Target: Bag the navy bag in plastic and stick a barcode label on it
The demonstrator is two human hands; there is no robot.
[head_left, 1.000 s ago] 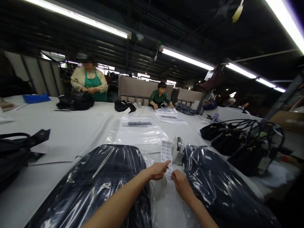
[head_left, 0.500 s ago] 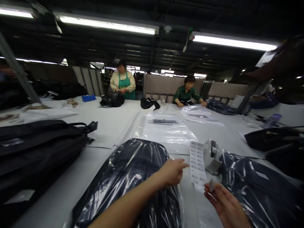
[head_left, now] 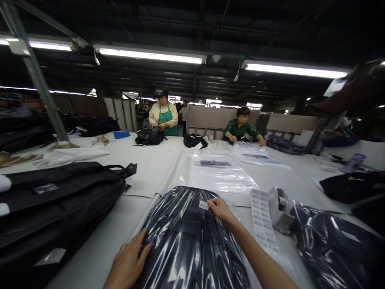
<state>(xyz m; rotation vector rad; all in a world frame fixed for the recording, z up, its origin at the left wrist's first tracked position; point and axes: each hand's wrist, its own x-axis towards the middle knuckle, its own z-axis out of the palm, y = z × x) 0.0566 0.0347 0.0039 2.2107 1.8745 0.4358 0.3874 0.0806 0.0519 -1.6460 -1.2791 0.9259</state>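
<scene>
Factory packing floor, bag plant by the look. Long white worktables (head_left: 156, 160) under fluorescent tube lights (head_left: 150, 55), stacks of black bags (head_left: 54, 200), plastic-wrapped bags (head_left: 192, 241), label sheet (head_left: 261, 220), aproned workers (head_left: 164, 116) at the far end.

Dark navy backpack (head_left: 192, 245) in clear glossy plastic, lower centre; small white sticker (head_left: 203, 205) on it; white label sheet (head_left: 262, 218) with grey print, right; black bags (head_left: 54, 208), left; white table (head_left: 150, 160).

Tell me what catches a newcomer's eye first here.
Front and centre lies a dark bag wrapped in shiny clear plastic; the right hand holds a small white sticker at its top, the left hand rests on its left edge. A white label strip lies to the right.
</scene>
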